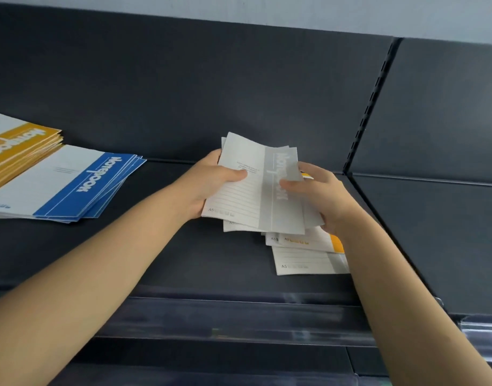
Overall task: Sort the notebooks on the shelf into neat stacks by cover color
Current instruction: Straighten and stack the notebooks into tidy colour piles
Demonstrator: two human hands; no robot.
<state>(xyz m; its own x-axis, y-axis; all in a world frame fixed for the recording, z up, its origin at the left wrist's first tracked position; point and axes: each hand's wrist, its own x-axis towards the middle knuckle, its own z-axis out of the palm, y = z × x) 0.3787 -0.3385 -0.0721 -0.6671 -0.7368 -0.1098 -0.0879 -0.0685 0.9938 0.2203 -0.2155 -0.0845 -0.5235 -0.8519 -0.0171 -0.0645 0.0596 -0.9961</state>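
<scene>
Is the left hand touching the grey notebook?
Touching. The head view shows the left hand gripping the grey notebook, thumb curled over its cover.

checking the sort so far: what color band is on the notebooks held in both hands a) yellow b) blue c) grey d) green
c: the notebooks held by the left hand and right hand show a grey band; the blue stack lies apart at the left.

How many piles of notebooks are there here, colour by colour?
Yellow-banded paper notebook stack: 1
Blue-banded paper notebook stack: 1
Grey-banded paper notebook bunch, held up: 1
Loose mixed pile of grey and yellow notebooks on the dark shelf: 1
Total: 4 piles; the single notebooks overlap too much to count.
</scene>
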